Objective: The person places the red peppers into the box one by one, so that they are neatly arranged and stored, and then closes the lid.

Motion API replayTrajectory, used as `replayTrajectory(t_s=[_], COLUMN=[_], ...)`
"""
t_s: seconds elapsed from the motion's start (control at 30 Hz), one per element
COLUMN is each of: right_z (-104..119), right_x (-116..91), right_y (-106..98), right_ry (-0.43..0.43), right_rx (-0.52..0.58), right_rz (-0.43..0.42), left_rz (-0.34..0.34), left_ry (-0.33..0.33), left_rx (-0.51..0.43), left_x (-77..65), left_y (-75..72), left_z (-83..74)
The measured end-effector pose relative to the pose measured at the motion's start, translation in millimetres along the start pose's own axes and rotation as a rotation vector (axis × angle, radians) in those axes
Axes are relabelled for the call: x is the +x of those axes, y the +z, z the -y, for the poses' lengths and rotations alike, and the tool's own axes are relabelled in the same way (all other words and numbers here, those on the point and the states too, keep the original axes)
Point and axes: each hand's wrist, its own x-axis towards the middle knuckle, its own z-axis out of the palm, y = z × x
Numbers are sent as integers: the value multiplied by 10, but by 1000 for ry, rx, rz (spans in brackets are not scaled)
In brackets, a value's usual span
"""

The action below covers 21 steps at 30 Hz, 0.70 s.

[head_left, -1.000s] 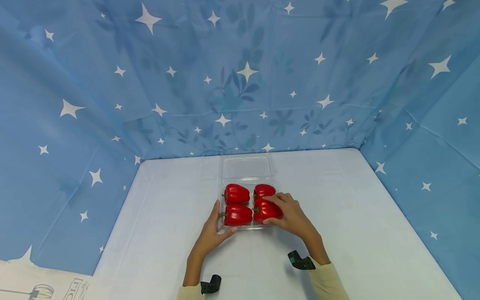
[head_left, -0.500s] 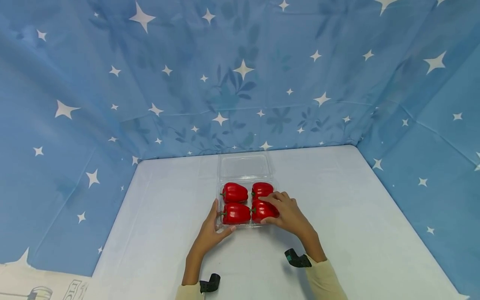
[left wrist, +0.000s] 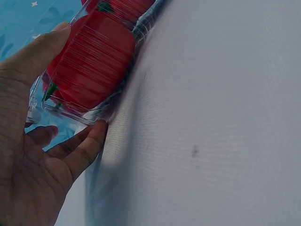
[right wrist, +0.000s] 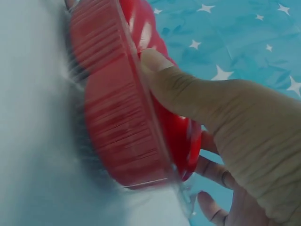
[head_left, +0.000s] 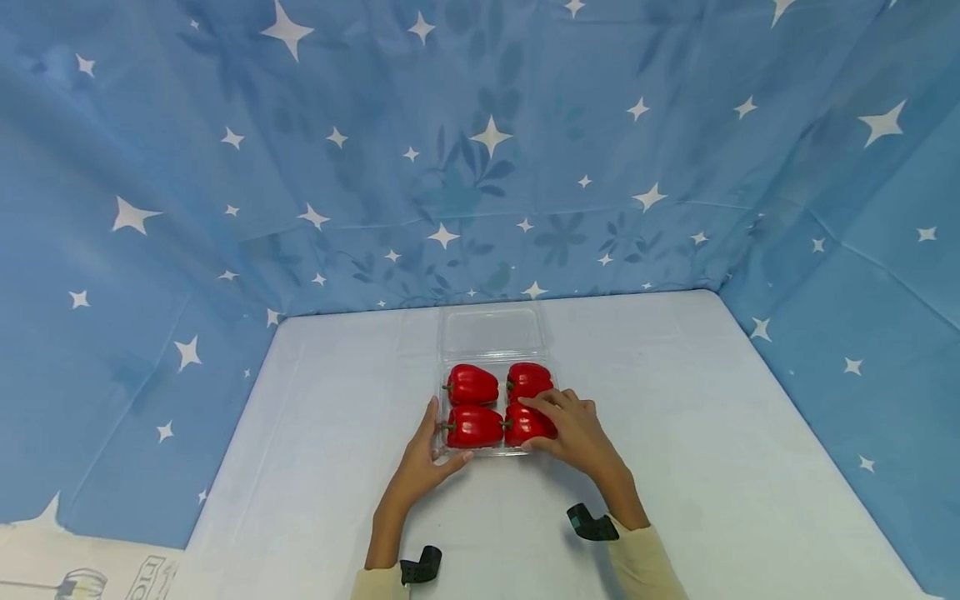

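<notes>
A clear plastic clamshell container (head_left: 491,452) lies on the table with its lid (head_left: 492,332) folded back. Several red bell peppers sit in it, in two rows. My left hand (head_left: 422,467) holds the container's near left corner; in the left wrist view the thumb touches the rim and the fingers (left wrist: 87,146) reach the end wall. My right hand (head_left: 577,433) grips the near right bell pepper (head_left: 527,423), thumb on its near side and fingers over its top and far side. That pepper sits within the container's walls, its right end hidden by the hand.
The white-covered table (head_left: 337,375) extends around the container. A blue star-patterned curtain (head_left: 360,183) stands along the back and both sides. Behind the near right pepper lies another bell pepper (head_left: 529,379), partly covered by my fingers.
My right hand has shifted slightly left with the near right bell pepper, and that pepper's stem end is now closer to its neighbour. The left hand keeps its hold on the container.
</notes>
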Motion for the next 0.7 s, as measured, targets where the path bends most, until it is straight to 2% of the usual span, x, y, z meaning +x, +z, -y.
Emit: replayTrajectory(t_s=[0.17,0.43,0.7], right_z=[-37,-89,-75], right_x=[-36,-68,-72], right_y=[34,112,122], right_ry=[-24,-42,-24], right_rx=[42,172,162], right_rz=[-51,-195,-198], left_rz=[-4,-7,-7], left_ry=[-3,-5,2], left_rx=[-7,-9,-30], left_x=[-3,-5,-3], left_y=[-1,1,5], left_z=[-8,-19,-24])
